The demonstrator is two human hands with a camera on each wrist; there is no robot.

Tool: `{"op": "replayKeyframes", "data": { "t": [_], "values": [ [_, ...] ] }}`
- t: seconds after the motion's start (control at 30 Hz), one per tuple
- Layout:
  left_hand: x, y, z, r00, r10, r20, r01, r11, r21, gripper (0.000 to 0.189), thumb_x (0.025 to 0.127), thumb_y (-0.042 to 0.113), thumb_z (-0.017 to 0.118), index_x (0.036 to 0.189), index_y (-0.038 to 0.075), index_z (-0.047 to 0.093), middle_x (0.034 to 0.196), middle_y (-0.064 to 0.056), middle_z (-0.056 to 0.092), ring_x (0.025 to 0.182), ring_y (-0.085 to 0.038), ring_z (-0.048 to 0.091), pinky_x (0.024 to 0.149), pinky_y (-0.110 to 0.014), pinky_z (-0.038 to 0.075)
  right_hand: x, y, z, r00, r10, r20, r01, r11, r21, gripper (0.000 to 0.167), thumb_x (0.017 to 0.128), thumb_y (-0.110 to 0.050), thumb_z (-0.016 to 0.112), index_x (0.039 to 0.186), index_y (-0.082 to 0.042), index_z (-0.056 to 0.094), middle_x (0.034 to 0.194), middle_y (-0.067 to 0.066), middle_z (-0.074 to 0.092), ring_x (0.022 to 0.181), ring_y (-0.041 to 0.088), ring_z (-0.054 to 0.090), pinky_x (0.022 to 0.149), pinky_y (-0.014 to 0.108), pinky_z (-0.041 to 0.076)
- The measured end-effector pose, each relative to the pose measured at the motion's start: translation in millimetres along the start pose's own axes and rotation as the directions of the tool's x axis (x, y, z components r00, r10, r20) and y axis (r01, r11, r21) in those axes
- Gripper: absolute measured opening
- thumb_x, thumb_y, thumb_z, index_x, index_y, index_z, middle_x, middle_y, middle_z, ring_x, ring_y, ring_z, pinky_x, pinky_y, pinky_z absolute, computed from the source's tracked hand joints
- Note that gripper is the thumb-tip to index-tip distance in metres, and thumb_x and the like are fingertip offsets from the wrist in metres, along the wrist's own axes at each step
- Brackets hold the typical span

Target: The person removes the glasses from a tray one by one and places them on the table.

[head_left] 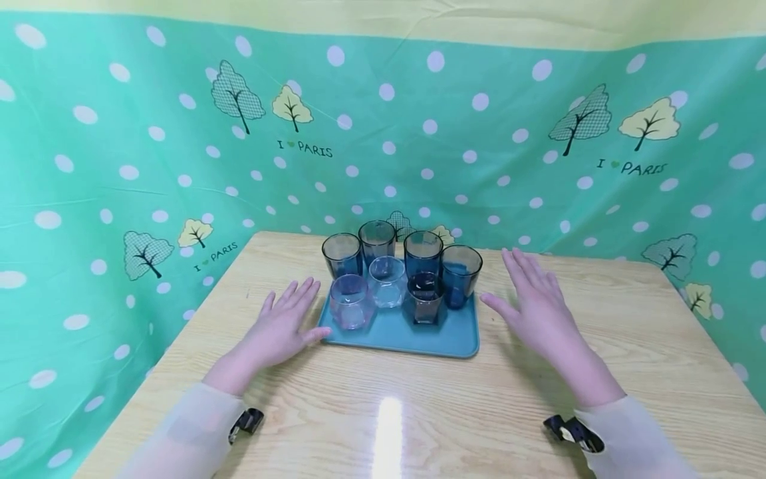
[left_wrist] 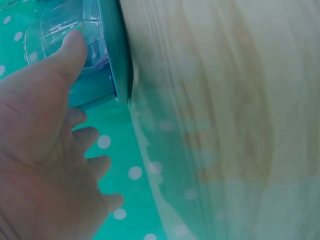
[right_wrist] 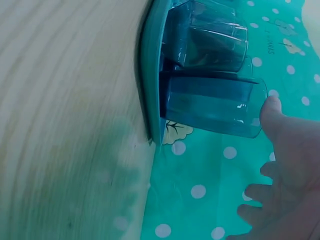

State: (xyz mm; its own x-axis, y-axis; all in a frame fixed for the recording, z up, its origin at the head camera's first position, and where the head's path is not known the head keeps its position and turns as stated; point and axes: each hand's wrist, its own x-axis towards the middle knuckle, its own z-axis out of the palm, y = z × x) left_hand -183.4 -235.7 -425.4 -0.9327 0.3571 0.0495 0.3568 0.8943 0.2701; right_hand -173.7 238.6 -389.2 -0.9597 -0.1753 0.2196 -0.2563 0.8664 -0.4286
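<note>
A blue tray (head_left: pixel 395 339) holds several drinking glasses. Tall smoky tumblers, such as the right-hand one (head_left: pixel 459 283), stand along its back. In front of them are a clear glass with a purplish tint (head_left: pixel 350 307), another clear glass (head_left: pixel 387 287) and a dark short glass (head_left: pixel 425 303). My left hand (head_left: pixel 281 330) is spread at the tray's left side, its thumb by the front left corner; whether it touches the tray I cannot tell. To the right, my right hand (head_left: pixel 541 309) is spread apart from the tray, fingers pointing away. Both hands hold nothing.
Everything rests on a light wooden table (head_left: pixel 335 412). Behind and to the sides hangs a green polka-dot cloth (head_left: pixel 383 133) printed with trees, close to the table's back edge. A light reflection (head_left: pixel 387 436) shines on the wood near the front.
</note>
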Motion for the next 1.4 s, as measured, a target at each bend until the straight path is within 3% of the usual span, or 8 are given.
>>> {"op": "replayKeyframes", "data": {
  "t": [0.23,0.37,0.53,0.8,0.97,1.2,1.4],
  "values": [
    [3.7,2.5,6.8,1.0,0.017,-0.007,-0.018,0.998,-0.064,0.106,0.102,0.058,0.075,0.175,0.002,0.023,0.18,-0.023,0.022,0.164,-0.052,0.019,0.127,-0.078,0.006,10.5,-1.7,-0.9,1.0,-0.015,-0.009,0.016,0.996,0.088,0.097,0.111,-0.057,0.061,0.179,-0.017,0.006,0.184,0.019,0.009,0.168,0.047,0.008,0.132,0.067,-0.001],
    [4.7,5.8,10.3,1.0,0.018,-0.003,-0.018,0.996,-0.092,0.109,0.1,0.055,0.079,0.174,-0.001,0.022,0.179,-0.025,0.023,0.163,-0.053,0.021,0.126,-0.079,0.007,11.5,-4.2,1.7,0.999,0.007,0.032,-0.012,0.989,0.149,0.098,0.11,-0.057,0.063,0.18,-0.022,0.005,0.184,0.017,0.009,0.167,0.05,0.009,0.13,0.072,0.008],
    [4.6,5.5,14.3,1.0,0.011,0.028,-0.007,0.992,-0.122,0.113,0.097,0.056,0.082,0.173,-0.003,0.023,0.176,-0.026,0.029,0.161,-0.055,0.025,0.125,-0.081,0.011,14.1,-7.5,5.7,0.994,0.04,0.101,-0.063,0.971,0.23,0.098,0.109,-0.058,0.064,0.179,-0.03,0.001,0.185,0.013,0.005,0.165,0.053,0.012,0.125,0.078,0.017],
    [6.6,3.7,18.6,0.996,0.023,0.091,-0.006,0.984,-0.178,0.119,0.091,0.059,0.088,0.175,0.002,0.025,0.171,-0.024,0.042,0.16,-0.057,0.028,0.123,-0.084,0.009,17.8,-8.9,7.5,0.991,0.038,0.125,-0.073,0.954,0.292,0.098,0.11,-0.05,0.067,0.179,-0.031,0.0,0.184,0.015,0.006,0.165,0.054,0.014,0.125,0.078,0.018],
    [6.0,0.4,20.6,0.997,0.043,0.067,-0.032,0.986,-0.163,0.114,0.091,0.058,0.087,0.174,0.003,0.03,0.166,-0.023,0.05,0.158,-0.057,0.032,0.122,-0.085,0.013,19.7,-10.7,9.4,0.99,0.029,0.14,-0.073,0.944,0.322,0.097,0.111,-0.049,0.067,0.179,-0.029,0.001,0.183,0.019,0.01,0.164,0.054,0.016,0.126,0.077,0.02],
    [4.5,-3.8,25.8,0.996,0.092,0.015,-0.087,0.975,-0.205,0.111,0.091,0.057,0.087,0.171,0.0,0.035,0.164,-0.025,0.051,0.156,-0.059,0.033,0.121,-0.086,0.013,26.2,-9.5,12.2,0.989,0.027,0.142,-0.074,0.938,0.338,0.098,0.11,-0.053,0.066,0.18,-0.028,0.003,0.184,0.018,0.012,0.165,0.052,0.016,0.126,0.076,0.02],
    [8.0,-1.9,26.6,0.997,0.075,0.028,-0.069,0.979,-0.19,0.11,0.092,0.056,0.087,0.171,0.001,0.035,0.167,-0.022,0.049,0.158,-0.056,0.033,0.122,-0.084,0.014,34.1,-13.3,15.4,0.989,0.013,0.146,-0.067,0.926,0.371,0.095,0.111,-0.052,0.066,0.18,-0.027,0.006,0.184,0.016,0.011,0.165,0.051,0.017,0.126,0.076,0.022]
  ]
}}
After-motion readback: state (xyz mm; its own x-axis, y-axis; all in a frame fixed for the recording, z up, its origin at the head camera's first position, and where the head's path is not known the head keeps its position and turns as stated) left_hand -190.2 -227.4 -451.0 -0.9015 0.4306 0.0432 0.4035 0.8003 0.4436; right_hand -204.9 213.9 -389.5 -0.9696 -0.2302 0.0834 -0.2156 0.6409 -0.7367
